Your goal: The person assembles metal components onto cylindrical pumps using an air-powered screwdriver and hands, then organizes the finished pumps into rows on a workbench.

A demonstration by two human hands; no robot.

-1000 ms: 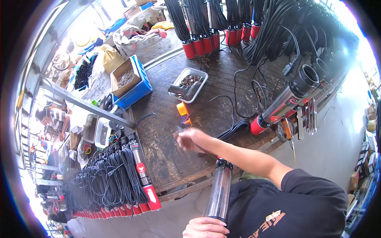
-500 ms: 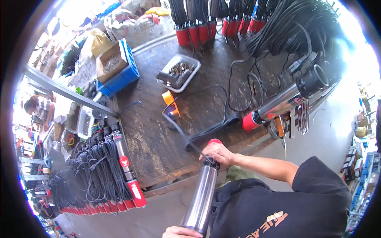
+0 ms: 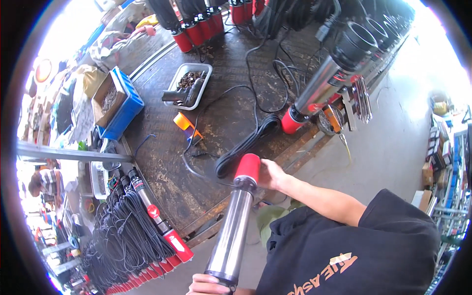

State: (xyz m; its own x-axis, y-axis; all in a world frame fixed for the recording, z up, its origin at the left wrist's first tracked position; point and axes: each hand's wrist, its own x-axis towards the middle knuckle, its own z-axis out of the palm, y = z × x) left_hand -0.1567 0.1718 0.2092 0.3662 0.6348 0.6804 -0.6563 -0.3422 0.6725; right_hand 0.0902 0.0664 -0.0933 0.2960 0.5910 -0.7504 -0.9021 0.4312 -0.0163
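One tube (image 3: 231, 223) seems mid-positioning: left hand (image 3: 205, 285) curls fingers round its near end; right hand (image 3: 270, 174) is against its red cap (image 3: 248, 167), finger grip unclear. Moving calls for slack cable (image 3: 248, 146).

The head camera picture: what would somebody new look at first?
Probably the shiny silver tube, low in the middle: the left hand holds its lower end, and the right hand is at its red end. Next, the big bunch of black cables by the red-ended tubes at lower left, then the bright blue bin towards the upper left.
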